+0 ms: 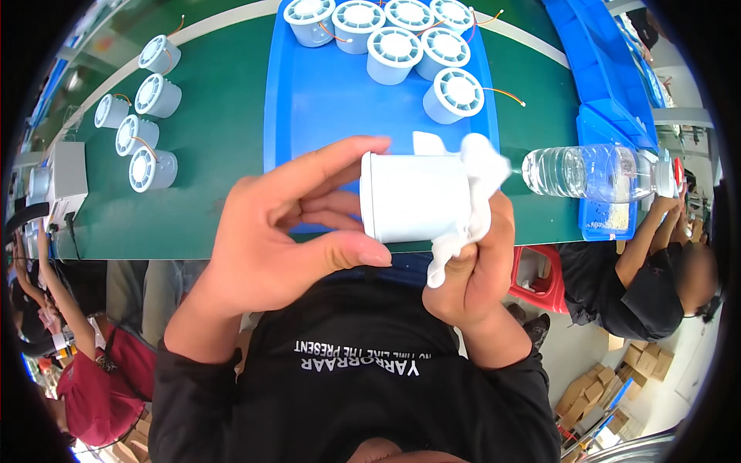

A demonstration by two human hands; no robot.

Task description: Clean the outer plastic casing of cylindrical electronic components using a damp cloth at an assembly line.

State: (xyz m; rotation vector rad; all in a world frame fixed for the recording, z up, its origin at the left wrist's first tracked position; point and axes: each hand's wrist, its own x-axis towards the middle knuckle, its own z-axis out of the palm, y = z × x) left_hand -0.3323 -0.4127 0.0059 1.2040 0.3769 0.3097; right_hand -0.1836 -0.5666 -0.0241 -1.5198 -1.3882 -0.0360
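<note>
A white cylindrical housing [421, 197] lies sideways between my hands, over the near edge of the green table. My left hand [285, 220] grips its rimmed left end, thumb below and fingers above and behind. In my right hand [478, 270] is a crumpled white cloth [480, 174], pressed against the housing's right end. The cloth hides that end and part of my right fingers. Beyond my hands, a blue tray [309, 108] bears several white round units with slotted tops and thin wires, the closest being one unit [455, 94] at the tray's right side.
More white units [153, 168] stand on the green table [216, 116] at left, near a grey box [68, 181]. At right, a clear bottle [590, 171] lies by blue bins [610, 85]. A red stool [540, 278] and co-workers [641, 285] are beyond the table edge.
</note>
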